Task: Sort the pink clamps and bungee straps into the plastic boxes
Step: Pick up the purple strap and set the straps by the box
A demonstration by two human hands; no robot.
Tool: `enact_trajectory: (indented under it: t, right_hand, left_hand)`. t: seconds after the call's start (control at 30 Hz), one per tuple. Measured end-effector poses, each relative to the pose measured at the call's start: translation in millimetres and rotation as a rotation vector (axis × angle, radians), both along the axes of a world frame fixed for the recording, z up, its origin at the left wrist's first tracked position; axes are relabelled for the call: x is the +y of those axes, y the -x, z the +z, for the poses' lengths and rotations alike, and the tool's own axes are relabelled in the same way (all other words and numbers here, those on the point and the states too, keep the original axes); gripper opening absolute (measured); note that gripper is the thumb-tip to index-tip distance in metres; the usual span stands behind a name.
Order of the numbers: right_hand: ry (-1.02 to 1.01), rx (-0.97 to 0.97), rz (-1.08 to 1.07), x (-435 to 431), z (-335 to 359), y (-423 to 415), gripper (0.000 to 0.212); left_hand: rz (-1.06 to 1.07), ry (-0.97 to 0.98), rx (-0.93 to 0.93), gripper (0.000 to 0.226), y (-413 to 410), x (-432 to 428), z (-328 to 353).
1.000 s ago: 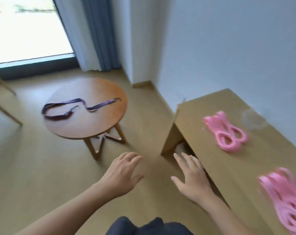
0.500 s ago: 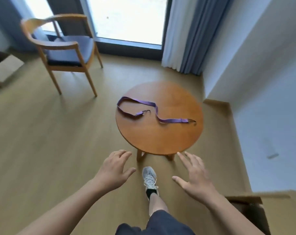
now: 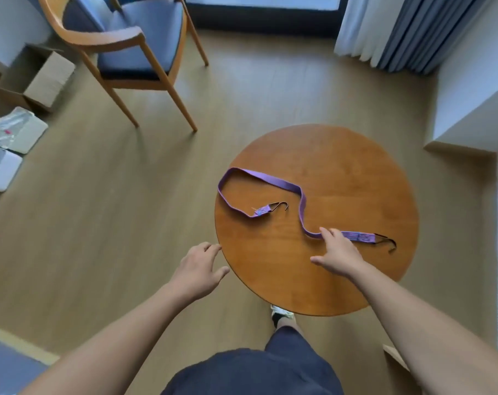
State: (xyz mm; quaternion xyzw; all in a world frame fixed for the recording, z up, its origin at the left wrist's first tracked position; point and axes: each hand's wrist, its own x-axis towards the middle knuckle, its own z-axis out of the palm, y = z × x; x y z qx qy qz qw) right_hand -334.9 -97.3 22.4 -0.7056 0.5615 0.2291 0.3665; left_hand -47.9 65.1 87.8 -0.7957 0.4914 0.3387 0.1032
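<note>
Now the right hand (image 3: 337, 252) has reached over the round counter (image 3: 356, 172), spread fingers touching the purple strap (image 3: 270, 179) at centre-right, while the left hand (image 3: 198, 269) hovers open beside the rim, a chair (image 3: 139, 38) standing upper left.

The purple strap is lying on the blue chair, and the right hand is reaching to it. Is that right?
Not quite. The purple strap lies on the round wooden table, not on the blue chair. The head view shows it. The right hand does reach to it, fingers straight.
</note>
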Motion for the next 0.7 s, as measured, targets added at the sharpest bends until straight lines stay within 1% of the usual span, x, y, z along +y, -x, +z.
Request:
enact_trajectory:
  t: [0.07,0.13,0.2,0.23,0.27,0.33,0.37,0.4,0.47,0.5,0.53,0.57,0.63,0.7]
  right_hand:
    - [-0.026,0.016,-0.014,-17.1,-18.6,-15.5,0.092]
    - [0.003,0.077,0.004,-26.0,-35.8,-25.9,0.082]
    - [0.121,0.169,-0.009,-30.4,-49.3,-25.6,0.065]
    - [0.192,0.221,-0.026,-31.9,-54.7,-20.7,0.06]
    - [0.256,0.27,-0.041,-34.1,-59.3,-12.7,0.056]
    - [0.324,0.337,-0.07,-35.4,-65.9,7.4,0.042]
    - [0.342,0.353,-0.07,-33.8,-69.1,17.0,0.035]
    - [0.36,0.365,-0.059,-28.4,-72.1,26.6,0.031]
    - [0.391,0.333,-0.016,-18.0,-72.2,35.0,0.024]
    - [0.386,0.309,-0.009,-12.8,-69.3,36.7,0.019]
    - [0.366,0.274,-0.033,-8.5,-64.5,36.5,0.012]
    - [0.328,0.212,-0.104,-2.8,-55.8,34.2,0.007]
    - [0.202,0.013,-0.339,7.9,-38.8,25.4,0.011]
    - [0.141,-0.184,-0.598,18.7,-13.1,13.0,0.015]
  left_hand:
    - [-0.026,0.008,0.004,0.065,-4.6,-19.1,-14.1]
    - [-0.068,0.053,-0.001,0.066,-11.3,-41.8,-33.6]
    - [-0.15,0.074,-0.043,0.071,-16.3,-66.5,-55.8]
    - [-0.217,0.07,-0.077,0.075,-16.1,-79.1,-67.7]
    - [-0.291,0.058,-0.109,0.079,-14.4,-91.1,-80.7]
    - [-0.419,0.012,-0.164,0.082,-9.0,-110.2,-106.0]
    - [-0.467,-0.004,-0.183,0.078,-5.6,-116.9,-116.5]
    - [-0.502,-0.01,-0.206,0.068,-0.6,-121.3,-125.7]
    - [-0.517,0.001,-0.282,0.037,6.4,-125.4,-132.5]
    - [-0.518,-0.003,-0.298,0.028,10.4,-124.7,-132.2]
    - [-0.515,-0.014,-0.275,0.022,15.0,-122.1,-129.6]
    - [-0.497,-0.019,-0.213,0.018,18.8,-119.1,-123.3]
    - [-0.332,-0.046,0.021,0.008,25.9,-108.7,-109.2]
    - [-0.147,-0.047,0.269,0.011,27.8,-101.6,-81.8]
